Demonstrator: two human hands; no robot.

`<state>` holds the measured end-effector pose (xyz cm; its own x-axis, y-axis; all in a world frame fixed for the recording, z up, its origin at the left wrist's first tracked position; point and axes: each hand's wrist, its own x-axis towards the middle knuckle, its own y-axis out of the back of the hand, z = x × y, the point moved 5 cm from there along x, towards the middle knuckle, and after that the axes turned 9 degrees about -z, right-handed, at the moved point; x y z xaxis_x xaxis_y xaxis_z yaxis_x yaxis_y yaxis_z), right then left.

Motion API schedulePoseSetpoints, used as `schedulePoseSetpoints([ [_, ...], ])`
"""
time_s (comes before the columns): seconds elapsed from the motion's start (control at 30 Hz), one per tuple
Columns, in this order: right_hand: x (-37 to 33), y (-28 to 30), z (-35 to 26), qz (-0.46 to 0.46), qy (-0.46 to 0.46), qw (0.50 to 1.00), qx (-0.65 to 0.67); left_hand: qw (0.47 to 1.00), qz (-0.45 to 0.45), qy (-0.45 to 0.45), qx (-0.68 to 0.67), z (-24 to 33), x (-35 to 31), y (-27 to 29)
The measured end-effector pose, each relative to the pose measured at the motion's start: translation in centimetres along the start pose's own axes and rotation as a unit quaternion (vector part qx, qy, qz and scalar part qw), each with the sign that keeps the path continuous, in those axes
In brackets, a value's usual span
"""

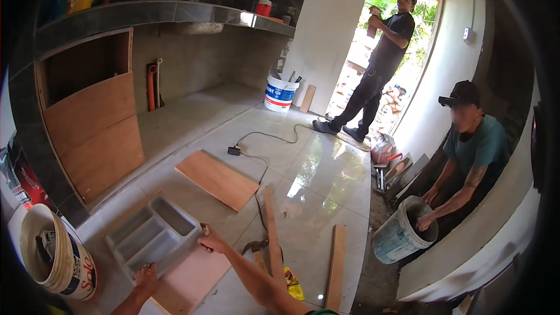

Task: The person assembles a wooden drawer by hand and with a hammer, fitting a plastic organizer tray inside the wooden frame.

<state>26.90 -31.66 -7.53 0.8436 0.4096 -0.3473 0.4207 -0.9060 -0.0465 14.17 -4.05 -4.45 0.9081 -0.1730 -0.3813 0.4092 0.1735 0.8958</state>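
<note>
A grey plastic cutlery tray [153,228] with several compartments lies on a plywood board [195,277] on the floor. My left hand [145,280] grips the tray's near edge, its fingers over the rim. At the tray's right corner, my right hand [214,240] is closed in a pinch beside the rim; what it holds, if anything, is too small to make out. Right of my right forearm lies a hammer [255,247], partly hidden, next to a long wood strip [273,230]. A second plywood panel [217,179] rests flat beyond the tray.
Tool bucket [35,242] at left; another bucket [280,93] by the far wall. A black cord [266,169] crosses the tiles. A wood plank [335,268] lies at right. One person [388,52] stands in the doorway; another [478,140] reaches into a dirty bucket [396,236].
</note>
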Motion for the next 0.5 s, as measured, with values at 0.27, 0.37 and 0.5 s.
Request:
schedulePoseSetpoints([
  [0.27,1.6,0.2,-2.9,-0.047,-0.051,0.997,-0.039,1.0,0.023,-0.009,0.019,0.3,-0.5,0.3],
  [0.37,1.1,0.3,-3.1,-0.033,-0.053,0.993,-0.096,0.999,0.01,-0.002,0.033,0.5,-0.4,0.5],
  [0.5,-1.0,-0.3,-2.0,0.045,0.038,0.995,-0.082,1.0,-0.017,0.017,0.016,0.5,-0.6,0.6],
])
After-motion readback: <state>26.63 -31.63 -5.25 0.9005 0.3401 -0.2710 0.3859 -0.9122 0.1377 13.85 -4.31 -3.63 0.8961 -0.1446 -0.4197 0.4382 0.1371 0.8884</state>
